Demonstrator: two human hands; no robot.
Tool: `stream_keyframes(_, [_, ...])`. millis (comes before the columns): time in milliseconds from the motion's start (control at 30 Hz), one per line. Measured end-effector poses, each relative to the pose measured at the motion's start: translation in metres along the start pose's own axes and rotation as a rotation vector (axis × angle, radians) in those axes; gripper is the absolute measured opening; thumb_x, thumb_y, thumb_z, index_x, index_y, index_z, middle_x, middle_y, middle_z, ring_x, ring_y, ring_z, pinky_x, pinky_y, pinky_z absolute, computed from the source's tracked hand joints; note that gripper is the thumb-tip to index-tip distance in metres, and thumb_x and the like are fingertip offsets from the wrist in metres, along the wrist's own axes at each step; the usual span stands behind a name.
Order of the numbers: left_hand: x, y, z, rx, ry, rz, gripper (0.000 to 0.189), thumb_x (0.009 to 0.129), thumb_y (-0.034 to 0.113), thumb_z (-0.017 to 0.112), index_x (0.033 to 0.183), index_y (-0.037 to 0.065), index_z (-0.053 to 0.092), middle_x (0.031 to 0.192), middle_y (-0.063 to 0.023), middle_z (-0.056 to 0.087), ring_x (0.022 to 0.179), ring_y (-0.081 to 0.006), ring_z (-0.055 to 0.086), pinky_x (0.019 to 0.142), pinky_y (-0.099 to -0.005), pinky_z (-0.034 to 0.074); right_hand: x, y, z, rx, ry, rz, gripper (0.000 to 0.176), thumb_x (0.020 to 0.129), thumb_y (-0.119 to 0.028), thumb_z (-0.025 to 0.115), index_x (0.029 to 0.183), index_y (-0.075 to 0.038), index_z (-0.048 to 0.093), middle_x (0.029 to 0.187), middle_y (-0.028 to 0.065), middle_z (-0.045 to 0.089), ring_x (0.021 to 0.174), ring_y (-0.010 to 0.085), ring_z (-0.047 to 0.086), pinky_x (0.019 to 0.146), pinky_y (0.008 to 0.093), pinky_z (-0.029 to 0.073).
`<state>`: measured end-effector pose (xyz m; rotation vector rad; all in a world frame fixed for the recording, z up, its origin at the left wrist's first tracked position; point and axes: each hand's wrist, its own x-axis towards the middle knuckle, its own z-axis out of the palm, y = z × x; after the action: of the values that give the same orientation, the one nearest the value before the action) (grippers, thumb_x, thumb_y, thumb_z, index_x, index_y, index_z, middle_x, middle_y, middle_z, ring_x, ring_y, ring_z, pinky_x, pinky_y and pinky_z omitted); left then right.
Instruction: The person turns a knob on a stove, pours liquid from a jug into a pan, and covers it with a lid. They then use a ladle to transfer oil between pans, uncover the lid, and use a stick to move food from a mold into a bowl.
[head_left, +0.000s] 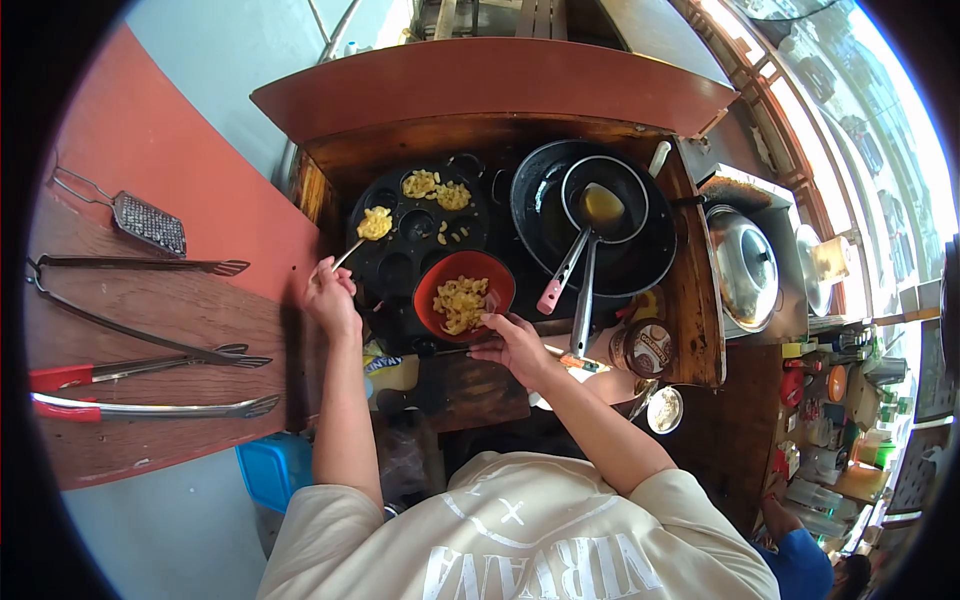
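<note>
My left hand (332, 298) is closed round the handle of a spoon (374, 224) heaped with yellow pieces, held over the left side of a black pan with round hollows (415, 224). Two hollows at the pan's top hold similar yellow food (436, 188), and a few loose pieces lie below them. My right hand (516, 347) grips the lower right rim of a red bowl (427, 318), thumb at the inside and fingers beneath. Yellow pieces (461, 303) fill the middle of the bowl, which is over the pan's lower right part.
Right of the pan, a black wok (640, 262) holds a strainer and a ladle (602, 204). A brown-lidded jar (648, 348) stands below it. Tongs (160, 408) and a grater (150, 222) lie at left. Another person's blue sleeve (803, 562) shows at lower right.
</note>
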<state>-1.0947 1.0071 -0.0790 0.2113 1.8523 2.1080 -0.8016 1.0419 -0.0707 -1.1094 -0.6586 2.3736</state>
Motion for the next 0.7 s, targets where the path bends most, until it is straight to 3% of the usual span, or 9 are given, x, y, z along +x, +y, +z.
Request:
stream_keyframes(33, [-0.003, -0.002, 0.005, 0.000, 0.001, 0.000, 0.021, 0.098, 0.015, 0.059, 0.099, -0.003, 0.068, 0.068, -0.0059, 0.062, 0.047, -0.0091, 0.050, 0.045, -0.0229, 0.039, -0.001, 0.000, 0.001, -0.002, 0.007, 0.003, 0.051, 0.094, -0.027, 0.064, 0.130, 0.003, 0.042, 0.120, 0.0150, 0.056, 0.092, 0.0246, 0.066, 0.085, 0.0385, 0.058])
stream_keyframes(133, [-0.019, -0.007, 0.022, 0.394, -0.156, 0.407, 0.022, 0.099, 0.013, 0.056, 0.106, -0.002, 0.070, 0.068, -0.0062, 0.065, 0.054, -0.0108, 0.059, 0.053, -0.0273, 0.046, -0.001, 0.000, 0.000, 0.002, 0.005, 0.011, 0.051, 0.094, -0.027, 0.064, 0.130, 0.003, 0.042, 0.121, 0.0148, 0.055, 0.092, 0.0248, 0.066, 0.085, 0.0384, 0.058])
stream_keyframes(167, [-0.023, -0.011, 0.026, 0.543, -0.193, 0.643, 0.018, 0.097, 0.009, 0.057, 0.108, 0.000, 0.069, 0.073, -0.0128, 0.068, 0.062, -0.0210, 0.067, 0.060, -0.0336, 0.053, -0.002, 0.000, -0.001, 0.003, 0.007, 0.011, 0.051, 0.094, -0.027, 0.064, 0.130, 0.003, 0.042, 0.121, 0.0148, 0.055, 0.092, 0.0248, 0.066, 0.085, 0.0384, 0.058])
stream_keyframes(233, [-0.026, -0.017, 0.031, 0.718, -0.376, 1.124, 0.020, 0.093, 0.004, 0.060, 0.112, 0.002, 0.067, 0.082, -0.0177, 0.069, 0.075, -0.0312, 0.070, 0.068, -0.0402, 0.056, -0.003, 0.000, -0.001, 0.006, 0.005, 0.008, 0.046, 0.095, -0.024, 0.063, 0.127, 0.002, 0.042, 0.118, 0.0151, 0.055, 0.093, 0.0273, 0.066, 0.086, 0.0419, 0.058])
stream_keyframes(300, [-0.030, -0.025, 0.029, 0.854, -0.562, 1.153, 0.026, 0.089, 0.002, 0.063, 0.116, 0.002, 0.064, 0.090, -0.0160, 0.070, 0.082, -0.0336, 0.069, 0.072, -0.0427, 0.056, -0.004, 0.000, -0.003, 0.012, 0.006, 0.010, 0.047, 0.095, -0.024, 0.063, 0.127, 0.002, 0.041, 0.119, 0.0151, 0.055, 0.093, 0.0273, 0.066, 0.086, 0.0418, 0.058])
stream_keyframes(467, [-0.032, -0.015, 0.021, 0.677, -0.409, 1.094, 0.018, 0.093, 0.005, 0.063, 0.110, 0.001, 0.067, 0.090, -0.0170, 0.071, 0.081, -0.0346, 0.069, 0.071, -0.0413, 0.056, -0.008, 0.001, -0.010, 0.025, 0.017, 0.011, 0.049, 0.094, -0.024, 0.064, 0.129, 0.002, 0.041, 0.119, 0.0149, 0.055, 0.093, 0.0273, 0.066, 0.086, 0.0416, 0.058])
stream_keyframes(567, [-0.035, -0.014, 0.013, 0.634, -0.502, 0.952, 0.017, 0.094, 0.005, 0.062, 0.110, 0.001, 0.067, 0.089, -0.0167, 0.071, 0.080, -0.0346, 0.070, 0.071, -0.0419, 0.056, -0.010, 0.000, -0.012, 0.000, 0.024, 0.021, 0.051, 0.095, -0.028, 0.063, 0.130, 0.003, 0.042, 0.120, 0.0143, 0.055, 0.095, 0.0245, 0.065, 0.087, 0.0389, 0.057])
stream_keyframes(700, [-0.030, -0.019, 0.016, 0.784, -0.546, 1.051, 0.015, 0.094, 0.005, 0.061, 0.107, 0.001, 0.068, 0.093, -0.0175, 0.072, 0.083, -0.0332, 0.070, 0.072, -0.0398, 0.056, -0.011, 0.001, -0.015, 0.019, 0.006, 0.030, 0.052, 0.094, -0.025, 0.064, 0.131, 0.002, 0.041, 0.121, 0.0148, 0.056, 0.093, 0.0272, 0.067, 0.086, 0.0412, 0.058])
